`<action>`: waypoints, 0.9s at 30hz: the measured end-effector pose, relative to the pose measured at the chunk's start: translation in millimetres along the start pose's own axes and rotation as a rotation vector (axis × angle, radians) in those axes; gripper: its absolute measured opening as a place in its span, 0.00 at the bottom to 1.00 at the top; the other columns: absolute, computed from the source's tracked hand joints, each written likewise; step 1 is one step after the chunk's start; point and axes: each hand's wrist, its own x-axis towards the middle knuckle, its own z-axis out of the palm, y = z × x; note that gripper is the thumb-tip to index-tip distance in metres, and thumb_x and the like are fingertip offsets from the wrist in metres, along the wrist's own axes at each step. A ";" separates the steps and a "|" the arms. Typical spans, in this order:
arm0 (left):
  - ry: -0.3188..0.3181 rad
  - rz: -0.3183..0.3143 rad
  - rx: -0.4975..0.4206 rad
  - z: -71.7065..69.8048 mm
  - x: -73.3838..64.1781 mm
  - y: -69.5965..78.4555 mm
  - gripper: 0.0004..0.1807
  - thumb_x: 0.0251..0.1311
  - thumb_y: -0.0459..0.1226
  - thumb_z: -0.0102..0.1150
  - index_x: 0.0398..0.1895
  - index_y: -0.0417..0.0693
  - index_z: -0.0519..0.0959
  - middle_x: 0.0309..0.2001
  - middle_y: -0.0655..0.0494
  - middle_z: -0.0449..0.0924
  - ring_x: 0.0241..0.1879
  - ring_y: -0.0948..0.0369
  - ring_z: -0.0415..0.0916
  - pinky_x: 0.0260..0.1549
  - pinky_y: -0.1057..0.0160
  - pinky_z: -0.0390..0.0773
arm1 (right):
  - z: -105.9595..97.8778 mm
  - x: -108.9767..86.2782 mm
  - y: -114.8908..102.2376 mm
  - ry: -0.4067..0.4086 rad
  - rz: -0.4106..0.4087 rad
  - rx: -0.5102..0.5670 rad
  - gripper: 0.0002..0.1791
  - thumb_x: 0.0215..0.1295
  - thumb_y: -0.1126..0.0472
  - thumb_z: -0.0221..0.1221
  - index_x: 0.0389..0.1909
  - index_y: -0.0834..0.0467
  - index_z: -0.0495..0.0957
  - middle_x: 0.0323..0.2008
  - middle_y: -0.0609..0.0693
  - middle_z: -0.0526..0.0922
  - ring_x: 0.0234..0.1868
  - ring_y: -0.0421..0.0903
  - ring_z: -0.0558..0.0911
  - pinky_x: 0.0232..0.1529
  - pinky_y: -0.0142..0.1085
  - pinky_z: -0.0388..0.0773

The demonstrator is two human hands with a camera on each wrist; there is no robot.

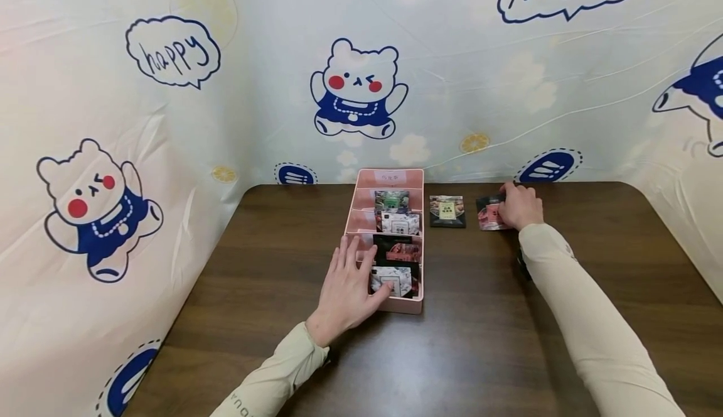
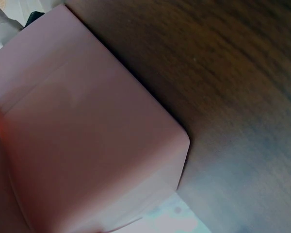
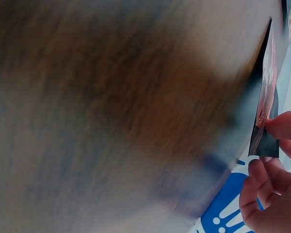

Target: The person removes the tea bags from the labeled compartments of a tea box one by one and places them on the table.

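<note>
My left hand (image 1: 348,282) lies with spread fingers over the left side of a pink divided box (image 1: 414,306), its thumb over the front white-and-black sachet (image 1: 395,281). The box's pink wall fills much of the left wrist view. Behind that sachet stand a black-and-red sachet (image 1: 403,252), another white one (image 1: 400,223) and a green one (image 1: 392,200), each in its own compartment. Far right, my right hand (image 1: 522,205) pinches the right edge of a red-and-black sachet (image 1: 489,214), thumb on its printed face in the right wrist view.
A black sachet with a yellow label (image 1: 447,211) lies flat on the brown wooden table (image 1: 463,341), between the box and the right hand's sachet. A printed cloth (image 1: 463,59) with cartoon bears hangs along the table's back and left edges.
</note>
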 end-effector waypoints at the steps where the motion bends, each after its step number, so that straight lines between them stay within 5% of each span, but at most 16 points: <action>1: 0.000 0.000 0.000 -0.2 -0.2 -0.2 0.43 0.59 0.67 0.43 0.70 0.50 0.66 0.73 0.39 0.55 0.74 0.38 0.47 0.70 0.42 0.54 | 0.3 0.2 -0.4 -0.004 0.002 0.000 0.24 0.64 0.61 0.49 0.60 0.65 0.66 0.56 0.72 0.70 0.54 0.69 0.65 0.55 0.65 0.63; 18: -0.019 -0.004 -0.002 -0.8 0.4 0.0 0.43 0.60 0.67 0.41 0.70 0.50 0.66 0.74 0.39 0.53 0.75 0.39 0.45 0.71 0.43 0.52 | 3.4 -1.1 1.7 0.043 0.041 0.025 0.25 0.63 0.60 0.51 0.59 0.67 0.66 0.58 0.75 0.59 0.57 0.71 0.55 0.57 0.64 0.55; 27: -0.006 0.003 -0.004 -1.9 0.8 0.1 0.42 0.60 0.66 0.43 0.69 0.49 0.66 0.73 0.39 0.54 0.74 0.39 0.47 0.70 0.42 0.53 | 1.0 -1.8 -10.5 0.086 -0.012 0.056 0.24 0.64 0.60 0.50 0.58 0.68 0.67 0.59 0.73 0.61 0.57 0.70 0.56 0.56 0.63 0.55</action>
